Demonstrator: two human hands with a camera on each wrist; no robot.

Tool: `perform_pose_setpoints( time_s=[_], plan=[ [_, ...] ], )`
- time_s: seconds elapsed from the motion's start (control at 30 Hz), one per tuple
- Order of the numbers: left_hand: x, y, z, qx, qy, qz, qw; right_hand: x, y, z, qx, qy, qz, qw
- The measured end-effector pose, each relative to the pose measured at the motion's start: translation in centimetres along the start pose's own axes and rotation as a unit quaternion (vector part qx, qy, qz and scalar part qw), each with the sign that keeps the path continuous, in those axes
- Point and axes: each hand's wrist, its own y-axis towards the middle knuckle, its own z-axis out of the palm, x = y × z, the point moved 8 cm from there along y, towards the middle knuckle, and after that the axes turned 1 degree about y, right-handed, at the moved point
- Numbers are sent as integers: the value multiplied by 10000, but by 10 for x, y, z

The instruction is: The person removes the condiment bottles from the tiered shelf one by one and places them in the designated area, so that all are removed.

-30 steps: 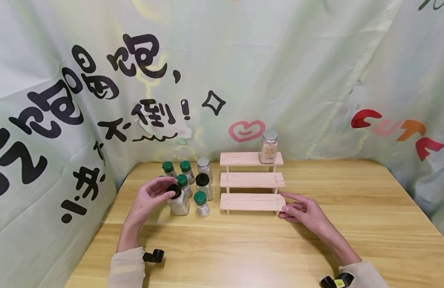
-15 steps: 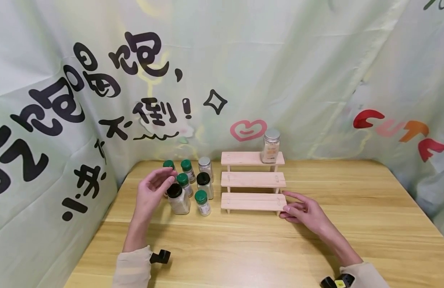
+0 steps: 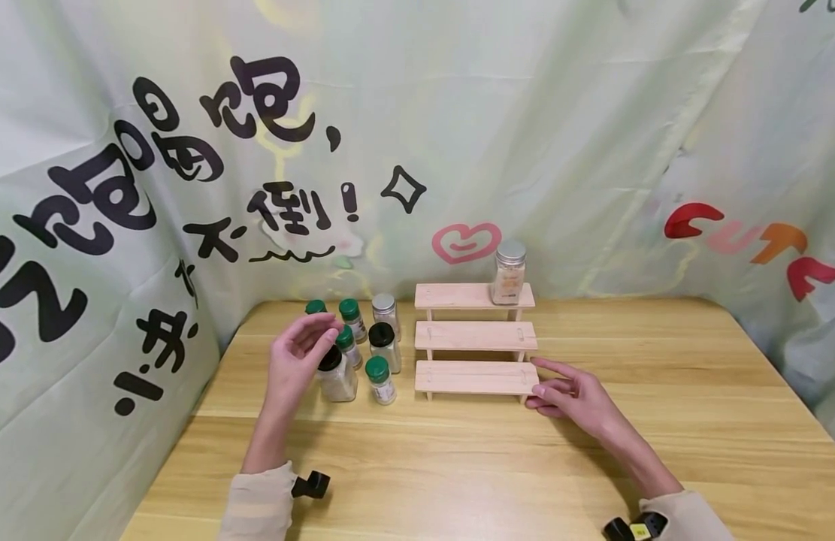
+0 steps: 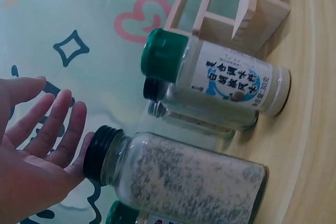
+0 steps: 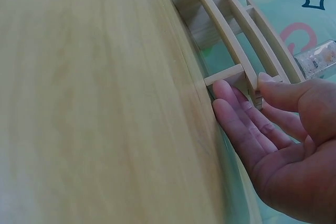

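My left hand hovers over the cluster of jars with its fingers loosely bent and nothing held. Just below it stands a square glass jar with a black lid and a speckled pale filling; the little finger is right at its lid in the left wrist view. A green-capped seasoning bottle stands to the right. My right hand grips the right end of the lowest step of a three-step wooden rack, thumb on the board's edge and fingers beneath. On the top step sits a silver-lidded jar.
Behind the front jars are another black-lidded jar, a silver-lidded jar and several green-capped bottles, partly hidden by my left hand. A printed curtain hangs along the back and sides of the wooden table.
My left hand has let go of the black-lidded jar's lid, risen and shifted slightly right over the bottles. The right hand keeps its place at the rack.
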Motion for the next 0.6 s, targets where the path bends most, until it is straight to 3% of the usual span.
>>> perform_pose_setpoints(
  time_s=[0.17, 0.43, 0.6],
  plan=[
    [-1, -2, 9, 62, -98, 3, 9999, 0, -1, 0, 15, 28, -9, 10000],
    [-3, -2, 32, 437, -264, 189, 9985, 1, -1, 0, 2, 69, -21, 10000],
    [-6, -2, 41, 466, -355, 187, 9981, 1, -1, 1, 21, 29, -28, 10000]
  ],
)
